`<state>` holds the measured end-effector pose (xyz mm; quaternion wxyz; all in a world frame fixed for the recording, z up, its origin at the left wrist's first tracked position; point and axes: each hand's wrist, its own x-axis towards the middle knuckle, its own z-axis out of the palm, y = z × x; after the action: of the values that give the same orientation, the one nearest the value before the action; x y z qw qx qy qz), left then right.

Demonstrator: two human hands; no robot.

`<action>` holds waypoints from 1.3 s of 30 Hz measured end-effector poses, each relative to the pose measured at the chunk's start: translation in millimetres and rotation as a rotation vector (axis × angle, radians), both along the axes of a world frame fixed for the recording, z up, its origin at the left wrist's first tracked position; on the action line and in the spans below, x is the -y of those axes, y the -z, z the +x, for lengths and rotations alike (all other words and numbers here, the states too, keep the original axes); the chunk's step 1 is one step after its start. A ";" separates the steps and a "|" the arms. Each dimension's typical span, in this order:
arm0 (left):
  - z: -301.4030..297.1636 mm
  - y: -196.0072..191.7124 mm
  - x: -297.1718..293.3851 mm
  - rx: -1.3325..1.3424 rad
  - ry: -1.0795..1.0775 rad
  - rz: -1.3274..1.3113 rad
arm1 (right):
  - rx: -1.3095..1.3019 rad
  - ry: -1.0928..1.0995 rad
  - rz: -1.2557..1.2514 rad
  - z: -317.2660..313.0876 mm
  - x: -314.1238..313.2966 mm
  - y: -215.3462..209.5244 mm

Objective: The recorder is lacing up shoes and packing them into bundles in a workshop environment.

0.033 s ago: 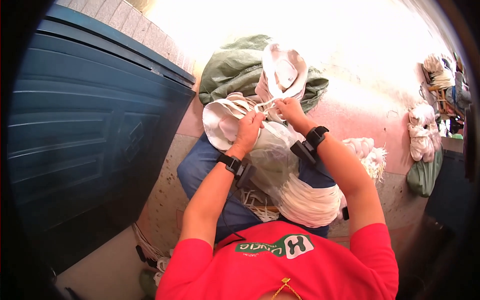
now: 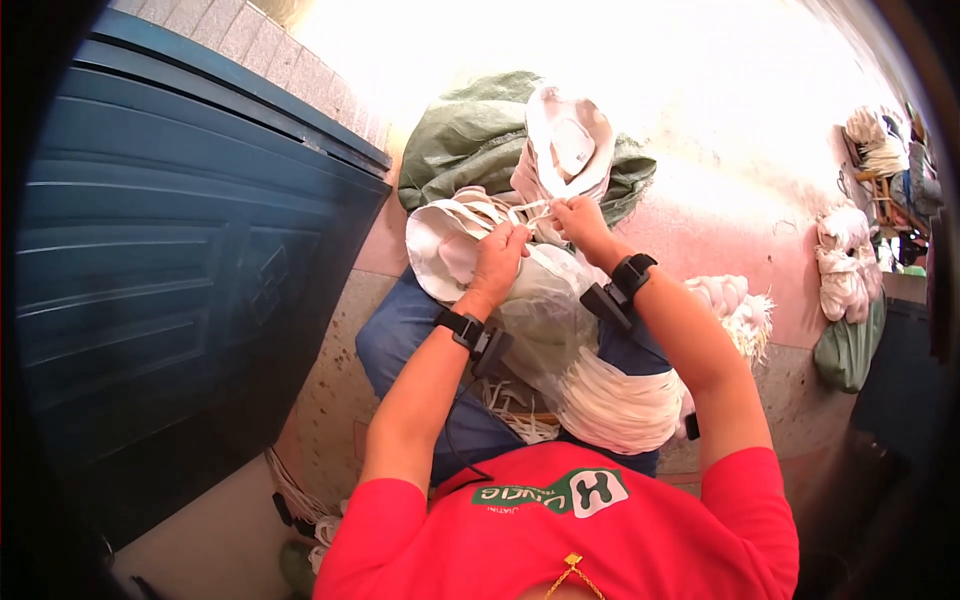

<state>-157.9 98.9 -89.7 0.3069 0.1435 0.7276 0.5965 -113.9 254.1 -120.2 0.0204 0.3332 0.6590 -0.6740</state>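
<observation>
My left hand (image 2: 497, 258) is closed, thumb and fingers pinching a narrow white strip (image 2: 527, 207). The same strip runs up to my right hand (image 2: 583, 222), whose fingertips pinch it too. Beside the left hand lies a nested stack of white cupped fabric pieces (image 2: 432, 240). Another such stack (image 2: 573, 145) stands just beyond my right hand. Clear plastic sheeting (image 2: 545, 320) drapes over my lap below both hands. Across my right thigh rests a thick bundle of white strips (image 2: 615, 408). Where the strip passes under my fingers is hidden.
A green woven sack (image 2: 465, 140) lies beneath and behind the fabric stacks. To the left stands a dark blue panelled door (image 2: 170, 250). Right of my right forearm sits a frayed white bundle (image 2: 738, 312). White bundles (image 2: 846, 265) and a green bag (image 2: 850, 350) are at far right.
</observation>
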 end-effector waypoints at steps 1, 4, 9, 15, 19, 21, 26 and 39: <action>0.7 -6.5 -2.3 -0.096 0.023 -0.057 | 0.018 0.037 -0.059 2.2 2.7 -1.9; 8.2 -19.8 -1.4 -0.229 0.043 -0.131 | 0.106 0.061 -0.134 11.1 20.8 -14.9; 31.2 -32.6 24.9 -0.345 0.040 -0.189 | 0.171 0.401 -0.566 19.9 36.1 -20.1; 70.9 -38.4 56.9 -0.586 0.130 -0.119 | 0.324 0.238 -0.715 39.3 68.2 18.9; 75.8 -40.5 76.2 -0.465 0.090 -0.133 | 0.425 0.323 -0.870 39.2 80.8 5.9; 73.5 -36.7 72.4 -0.488 0.149 -0.206 | 0.329 0.331 -1.008 43.1 81.6 13.5; 66.9 -36.7 59.1 -0.413 0.085 -0.136 | 0.186 0.431 -1.130 36.9 73.7 4.9; 76.4 -45.4 54.6 -0.492 0.068 0.036 | 0.104 0.211 -1.081 61.7 67.3 8.7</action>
<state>-81.5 44.3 -44.3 0.1380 0.3142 0.7644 0.5459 -52.3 186.8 -128.9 0.1536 0.3724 0.1804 -0.8973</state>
